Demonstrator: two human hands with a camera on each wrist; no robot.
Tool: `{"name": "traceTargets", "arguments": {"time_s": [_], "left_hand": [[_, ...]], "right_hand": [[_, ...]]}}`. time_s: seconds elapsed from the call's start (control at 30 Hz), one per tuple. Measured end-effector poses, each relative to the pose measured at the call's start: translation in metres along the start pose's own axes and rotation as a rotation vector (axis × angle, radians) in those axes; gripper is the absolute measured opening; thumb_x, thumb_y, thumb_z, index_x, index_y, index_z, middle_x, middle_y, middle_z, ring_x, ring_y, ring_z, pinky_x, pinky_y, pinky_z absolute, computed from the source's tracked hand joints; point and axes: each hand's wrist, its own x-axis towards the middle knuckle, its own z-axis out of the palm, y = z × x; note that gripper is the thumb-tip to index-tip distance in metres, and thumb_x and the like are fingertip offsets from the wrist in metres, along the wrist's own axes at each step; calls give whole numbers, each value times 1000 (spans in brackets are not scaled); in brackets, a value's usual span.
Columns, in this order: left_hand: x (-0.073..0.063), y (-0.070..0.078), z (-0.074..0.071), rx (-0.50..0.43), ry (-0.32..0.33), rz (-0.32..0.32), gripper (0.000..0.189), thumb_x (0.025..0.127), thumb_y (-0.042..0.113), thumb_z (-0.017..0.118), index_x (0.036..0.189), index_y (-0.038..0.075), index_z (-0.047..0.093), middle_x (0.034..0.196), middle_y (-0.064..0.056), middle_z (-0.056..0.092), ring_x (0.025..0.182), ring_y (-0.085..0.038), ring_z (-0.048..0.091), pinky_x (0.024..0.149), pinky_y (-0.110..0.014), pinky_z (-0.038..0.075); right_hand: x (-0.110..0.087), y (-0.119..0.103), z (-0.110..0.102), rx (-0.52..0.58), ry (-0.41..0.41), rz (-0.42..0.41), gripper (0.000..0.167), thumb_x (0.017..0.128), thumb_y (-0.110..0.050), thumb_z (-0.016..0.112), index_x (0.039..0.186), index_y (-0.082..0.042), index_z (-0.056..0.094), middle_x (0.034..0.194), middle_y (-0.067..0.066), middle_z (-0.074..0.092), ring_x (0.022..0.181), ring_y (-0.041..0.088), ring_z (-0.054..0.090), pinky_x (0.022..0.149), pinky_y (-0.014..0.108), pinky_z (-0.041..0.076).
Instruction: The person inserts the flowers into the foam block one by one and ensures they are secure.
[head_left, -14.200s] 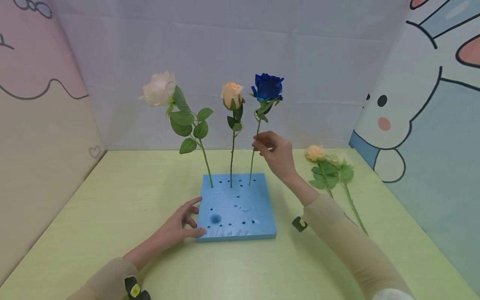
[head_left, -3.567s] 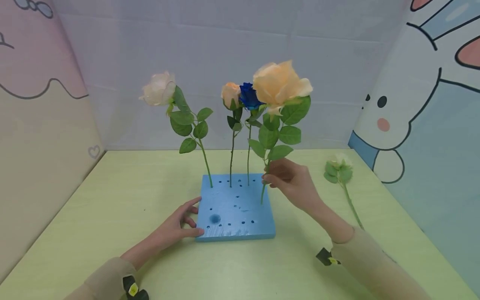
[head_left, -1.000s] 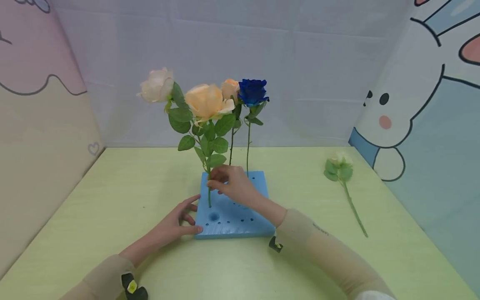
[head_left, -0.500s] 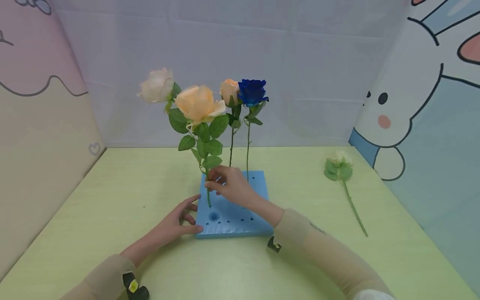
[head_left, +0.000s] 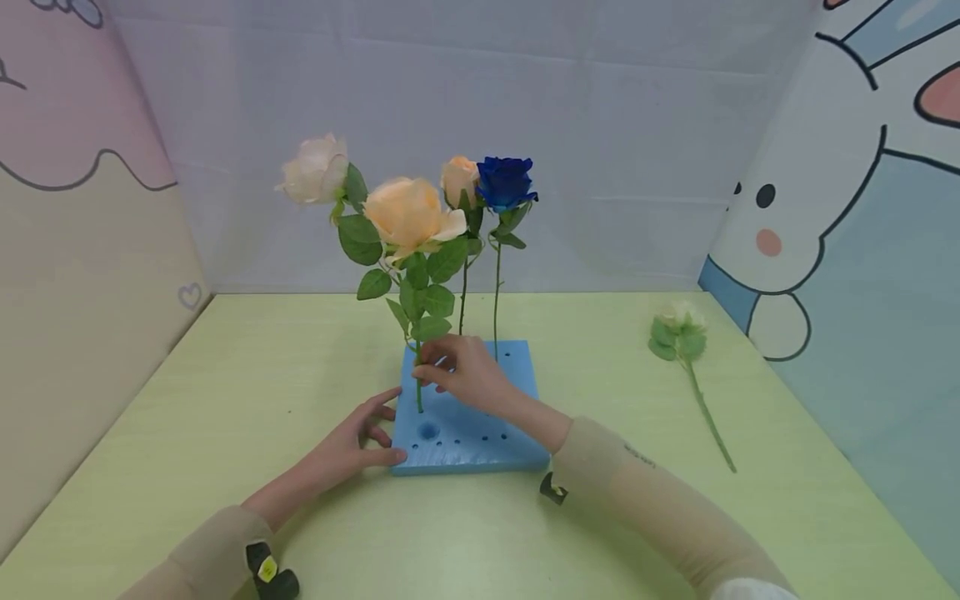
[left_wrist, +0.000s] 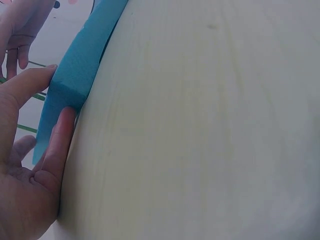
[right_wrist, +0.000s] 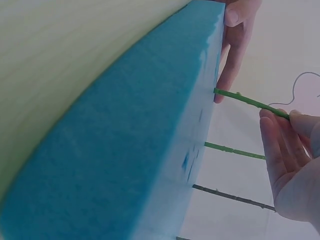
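Note:
In the head view my right hand (head_left: 465,371) pinches the green stem of a large peach rose (head_left: 412,215) between thumb and fingertips. That stem stands upright, its lower end meeting the top of a blue foam block (head_left: 472,460); the right wrist view shows the stem (right_wrist: 245,99) at the block's face. My left hand (head_left: 352,442) rests against the block's left side, thumb at the front corner, fingers extended along the edge. Behind, a white rose (head_left: 313,171), a smaller peach rose (head_left: 459,179) and a blue rose (head_left: 506,183) stand in the block's back row.
A pale rose with green leaves (head_left: 678,340) lies on the light yellow table (head_left: 615,500) to the right. Several small holes and one wider dent (head_left: 428,431) mark the block. A pale cloth (head_left: 637,150) hangs behind, with cartoon-printed panels on both sides.
The blue rose now stands released in the block. The large peach rose went from the block's right side to its left; lately its bloom swayed slightly left, then right. The left hand stayed put.

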Motion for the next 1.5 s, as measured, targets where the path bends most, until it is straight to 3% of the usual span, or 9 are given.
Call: {"name": "traceTargets", "arguments": {"time_s": [0.3,0.63,0.93,1.07,1.5], "left_hand": [[-1,1,2,7,0,6,89,83,27,79,155,20,28,136,-16,50,98,-20,58,87,-35,44],[-2,-1,1,4,3,6,89,83,27,79,155,20,28,136,-16,50,98,-20,58,84,-32,46],[0,0,2,0,-1,-7,90,83,28,79,155,21,27,137,-15,51,99,-20,59,86,-35,45],[0,1,2,-2,-1,-12,90,83,27,80,155,20,27,137,-15,51,98,-19,59,87,-34,45],[-3,4,3,-39,-2,29,91,82,22,79,156,15,26,136,-18,50,95,-17,59,86,-31,44]], "right_hand": [[-1,-2,0,-29,-21,9,14,93,-12,67,102,-1,67,93,14,73,78,29,75,62,29,58],[3,-8,-4,-28,-86,30,11,93,-13,67,93,-2,66,91,13,74,76,30,75,65,39,59],[9,-12,-17,-22,-180,123,12,93,-14,68,88,-4,66,89,14,77,86,29,75,69,42,60],[12,-13,-20,-30,-210,124,12,92,-13,69,87,-4,64,90,14,77,86,31,75,71,44,59],[14,-12,-19,-51,-230,122,12,93,-15,68,87,-7,63,90,12,78,85,29,75,68,41,59]]}}
